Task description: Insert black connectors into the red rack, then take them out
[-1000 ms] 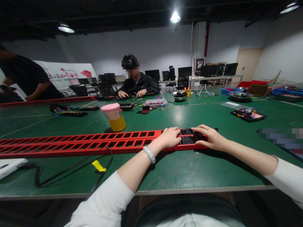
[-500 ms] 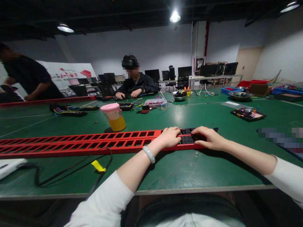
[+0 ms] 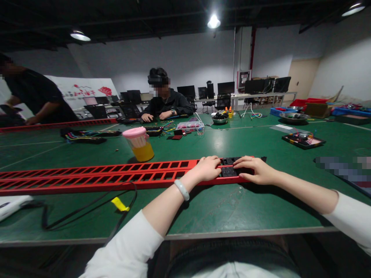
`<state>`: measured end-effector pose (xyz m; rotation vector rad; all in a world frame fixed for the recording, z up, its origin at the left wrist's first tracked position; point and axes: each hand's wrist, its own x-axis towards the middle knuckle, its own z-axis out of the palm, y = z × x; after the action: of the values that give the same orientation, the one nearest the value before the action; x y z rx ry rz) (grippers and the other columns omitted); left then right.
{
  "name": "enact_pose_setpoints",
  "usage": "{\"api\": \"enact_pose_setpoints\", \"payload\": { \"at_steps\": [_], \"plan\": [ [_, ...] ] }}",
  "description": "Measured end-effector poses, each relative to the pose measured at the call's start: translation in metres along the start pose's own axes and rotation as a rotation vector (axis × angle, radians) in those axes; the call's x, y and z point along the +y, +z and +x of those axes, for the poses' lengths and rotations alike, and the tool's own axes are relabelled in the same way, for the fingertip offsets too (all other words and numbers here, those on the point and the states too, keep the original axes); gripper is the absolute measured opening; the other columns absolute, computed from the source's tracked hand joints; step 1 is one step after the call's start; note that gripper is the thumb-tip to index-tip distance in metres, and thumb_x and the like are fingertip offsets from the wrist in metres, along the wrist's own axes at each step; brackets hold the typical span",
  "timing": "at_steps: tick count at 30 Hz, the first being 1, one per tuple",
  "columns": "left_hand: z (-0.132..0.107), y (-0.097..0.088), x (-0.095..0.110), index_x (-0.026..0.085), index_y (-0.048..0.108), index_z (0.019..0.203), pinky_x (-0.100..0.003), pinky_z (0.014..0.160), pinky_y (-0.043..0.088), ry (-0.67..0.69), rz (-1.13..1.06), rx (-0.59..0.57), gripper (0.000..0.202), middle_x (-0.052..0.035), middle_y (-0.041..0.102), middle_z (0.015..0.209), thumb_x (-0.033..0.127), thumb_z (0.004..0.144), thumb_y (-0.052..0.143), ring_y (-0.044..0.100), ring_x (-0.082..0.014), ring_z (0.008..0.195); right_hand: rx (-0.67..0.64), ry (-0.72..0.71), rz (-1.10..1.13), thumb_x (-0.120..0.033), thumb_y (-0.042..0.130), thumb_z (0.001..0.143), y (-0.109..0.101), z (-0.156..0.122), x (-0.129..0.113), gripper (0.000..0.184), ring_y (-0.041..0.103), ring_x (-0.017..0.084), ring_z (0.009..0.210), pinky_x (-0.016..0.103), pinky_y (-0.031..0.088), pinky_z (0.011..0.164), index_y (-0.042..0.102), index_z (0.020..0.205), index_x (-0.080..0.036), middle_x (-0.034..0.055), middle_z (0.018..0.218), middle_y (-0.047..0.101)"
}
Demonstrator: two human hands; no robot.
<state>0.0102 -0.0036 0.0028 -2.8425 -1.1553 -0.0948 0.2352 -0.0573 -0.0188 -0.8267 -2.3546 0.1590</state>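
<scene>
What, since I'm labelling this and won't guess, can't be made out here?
All in the head view:
Under the left hand: it covers part of the red slotted frame.
Under the right hand: it hides what lies beneath its palm.
Markings on the black modules: too small.
The frame's left end and the white device: cut off by the left picture edge.
Small parts in the black tray: too small to identify.

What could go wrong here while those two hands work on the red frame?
A shove on the red frame might tip the cup standing close behind it. The black cable loops over the frame's near edge, so it could snag if the frame moves. The right hand might get a finger pinched against the black pieces.
</scene>
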Motion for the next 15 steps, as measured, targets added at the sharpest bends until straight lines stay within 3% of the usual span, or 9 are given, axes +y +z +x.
{"api": "enact_pose_setpoints", "payload": {
  "at_steps": [8,15],
  "plan": [
    [0.0003,0.0002,-0.0005,0.02,0.048,0.112,-0.034,0.091,0.033,0.005,0.027,-0.01,0.035,-0.0065,0.047,0.12,0.033,0.082,0.034,0.044,-0.0222,0.107,0.047,0.021,0.017,-0.029,0.055,0.075,0.0031,0.0002,0.0025,0.03,0.056,0.018,0.093,0.033,0.045,0.08,0.059,0.104,-0.022,0.0079,0.102,0.059],
    [0.0006,0.0008,-0.001,0.019,0.05,0.107,-0.035,0.089,0.035,0.022,0.021,0.007,0.033,-0.0069,0.049,0.117,0.034,0.082,0.034,0.047,-0.0222,0.103,0.076,0.081,0.035,-0.033,0.059,0.071,0.0054,0.0009,0.0027,0.025,0.058,0.018,0.085,0.032,0.046,0.075,0.059,0.092,-0.019,0.0075,0.093,0.063]
  ]
}}
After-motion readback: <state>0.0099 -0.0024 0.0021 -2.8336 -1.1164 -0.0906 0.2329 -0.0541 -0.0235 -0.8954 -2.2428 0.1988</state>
